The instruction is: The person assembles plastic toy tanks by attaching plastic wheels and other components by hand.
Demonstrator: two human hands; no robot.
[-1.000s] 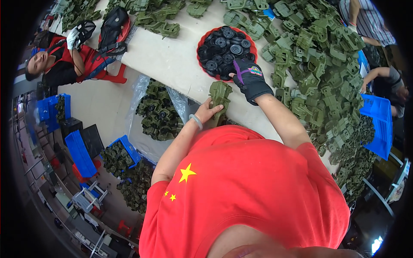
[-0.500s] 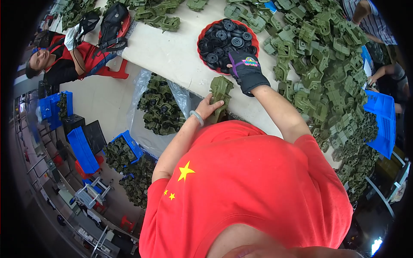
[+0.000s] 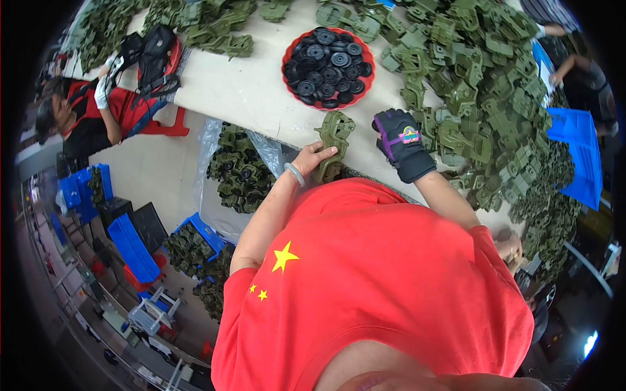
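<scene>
1. A workshop, apparently for assembly: moulded green pieces (image 3: 482, 104) lie heaped across a long pale table (image 3: 254, 85).
2. A scalloped red tray (image 3: 362, 91) holds many black wheels (image 3: 340, 60).
3. More green pieces fill a blue crate (image 3: 207, 234).
4. A white-gloved co-worker (image 3: 91, 133) sits nearby.

No txt or nos. legible anywhere in frame. Marks only: sm. patch (image 3: 409, 134), mostly pink + yellow, on back of gloved R hand (image 3: 402, 146), right of ctr, upper half; any lettering too tiny to read. Red shirt (image 3: 378, 267), lower ctr: lg. yellow star (image 3: 284, 256) + 2 sm. yellow stars (image 3: 263, 295) below it, left of ctr.
</scene>
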